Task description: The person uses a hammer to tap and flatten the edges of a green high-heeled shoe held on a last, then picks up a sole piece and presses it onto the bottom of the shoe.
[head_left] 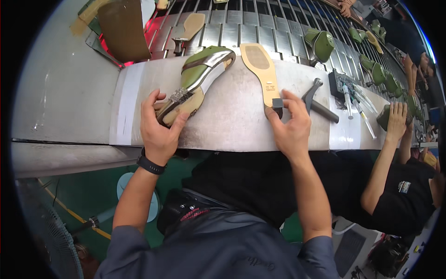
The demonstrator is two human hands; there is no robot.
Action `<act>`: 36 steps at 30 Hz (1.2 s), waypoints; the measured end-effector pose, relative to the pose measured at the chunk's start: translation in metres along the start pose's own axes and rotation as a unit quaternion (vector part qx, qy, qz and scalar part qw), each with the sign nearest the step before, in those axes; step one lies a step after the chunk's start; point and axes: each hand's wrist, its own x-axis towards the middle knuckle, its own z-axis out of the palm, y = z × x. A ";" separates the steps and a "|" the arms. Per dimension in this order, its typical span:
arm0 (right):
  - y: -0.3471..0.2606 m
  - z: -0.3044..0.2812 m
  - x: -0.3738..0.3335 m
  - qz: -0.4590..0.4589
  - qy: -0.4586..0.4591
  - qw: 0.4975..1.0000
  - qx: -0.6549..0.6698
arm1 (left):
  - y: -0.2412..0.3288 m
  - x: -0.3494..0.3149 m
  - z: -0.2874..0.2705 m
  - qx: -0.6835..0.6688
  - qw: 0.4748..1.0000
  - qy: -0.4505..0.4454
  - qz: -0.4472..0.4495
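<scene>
I'm at the pale grey, worn metal bench (223, 128), twelve o'clock straight ahead. The green-and-silver shoe upper on its tan-bottomed form (200, 74) lies tilted at eleven o'clock, toe aimed at one. I'd keep its heel end steady in a light hold, so the silver strap doesn't get scuffed. The long tan insole with a darker oval forefoot patch (260, 65) sits at one o'clock, toe aimed at eleven; I'd handle it by its heel end and avoid bending it.

My left hand (159, 130) is half open, thumb and fingers curved around the shoe's heel end. My right hand (293, 129) is nearly closed, thumb and fingertips gripping the insole's heel end by the small square grey tab (277, 102); whether that end is lifted, I can't tell. The dark-handled steel hammer (323, 111) lies at two o'clock, just beyond my right knuckles, untouched.
</scene>
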 end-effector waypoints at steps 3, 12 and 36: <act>0.001 -0.019 0.007 -0.083 -0.120 0.985 -0.092 | 0.006 -0.001 0.002 -0.004 1.000 0.023 -0.007; 0.005 0.018 0.045 0.149 -0.156 0.914 0.343 | 0.004 -0.003 -0.002 0.010 0.999 0.007 -0.031; -0.015 0.024 0.019 0.129 -0.034 0.975 0.178 | 0.034 -0.052 0.000 -0.049 0.920 -0.117 0.371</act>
